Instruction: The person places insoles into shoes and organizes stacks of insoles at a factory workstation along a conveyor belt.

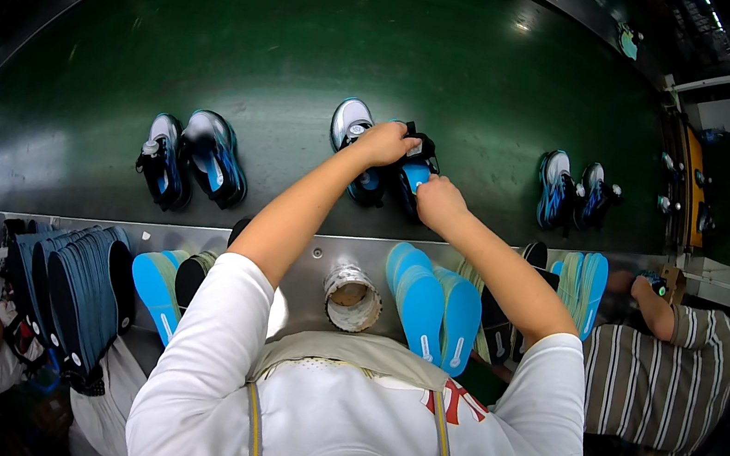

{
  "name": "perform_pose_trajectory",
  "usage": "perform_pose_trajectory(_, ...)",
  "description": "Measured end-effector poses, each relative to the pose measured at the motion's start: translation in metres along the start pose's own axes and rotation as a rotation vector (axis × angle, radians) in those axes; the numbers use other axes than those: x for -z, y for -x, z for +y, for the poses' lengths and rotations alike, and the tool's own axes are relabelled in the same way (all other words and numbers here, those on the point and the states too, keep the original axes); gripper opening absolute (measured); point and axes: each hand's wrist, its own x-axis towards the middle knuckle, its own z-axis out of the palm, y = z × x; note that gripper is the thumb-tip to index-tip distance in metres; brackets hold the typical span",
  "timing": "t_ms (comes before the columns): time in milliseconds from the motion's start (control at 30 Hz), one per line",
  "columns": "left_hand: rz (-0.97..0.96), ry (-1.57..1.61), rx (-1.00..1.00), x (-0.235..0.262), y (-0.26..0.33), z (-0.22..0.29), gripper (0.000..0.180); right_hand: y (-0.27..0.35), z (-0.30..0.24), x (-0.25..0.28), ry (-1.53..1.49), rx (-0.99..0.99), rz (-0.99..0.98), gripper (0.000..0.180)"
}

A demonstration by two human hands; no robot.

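Mid-belt [315, 53], left hand [384, 144] curled over a shoe [359, 148], holding the top. Right hand [437, 203] pinched at the second shoe [415, 172]; fingers partly hidden, grip unclear. Best to steady one shoe, work the other, wrists low.

Blue insoles [429, 302] and a tape roll [352, 299] nearby.

Blue, black and grey shoes on a dark green belt

The shoe [415, 172] under the fingers [401, 140] of the left hand [384, 144] is black and bright blue; the one [351, 122] just left of those fingers has a white-grey toe. Below the right hand [439, 203], insoles [429, 304] are sky blue with small white marks. The conveyor belt [316, 44] is dark green. A neighbouring person's shirt [670, 383] is grey-and-white striped.
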Motion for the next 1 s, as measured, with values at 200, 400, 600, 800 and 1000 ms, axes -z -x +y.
perform_pose_trajectory(200, -0.011, 0.009, 0.083, 0.007, 0.006, 0.007, 0.038, -0.017, -0.001, -0.022, 0.122, 0.164, 0.185, 0.013)
perform_pose_trajectory(400, 0.064, -0.088, 0.033, 0.004, 0.006, 0.002, 0.036, -0.028, -0.005, -0.018, 0.137, 0.101, 0.089, 0.012)
perform_pose_trajectory(600, 0.062, -0.060, 0.027, 0.005, 0.012, 0.000, 0.035, -0.038, -0.008, -0.015, 0.222, 0.134, -0.089, 0.019)
perform_pose_trajectory(800, 0.092, -0.088, -0.011, 0.005, 0.016, -0.004, 0.033, -0.048, -0.011, -0.019, 0.425, 0.182, -0.199, 0.027)
perform_pose_trajectory(1000, 0.123, -0.085, -0.025, 0.004, 0.020, -0.009, 0.031, -0.063, -0.016, -0.022, 0.487, 0.244, -0.349, 0.026)
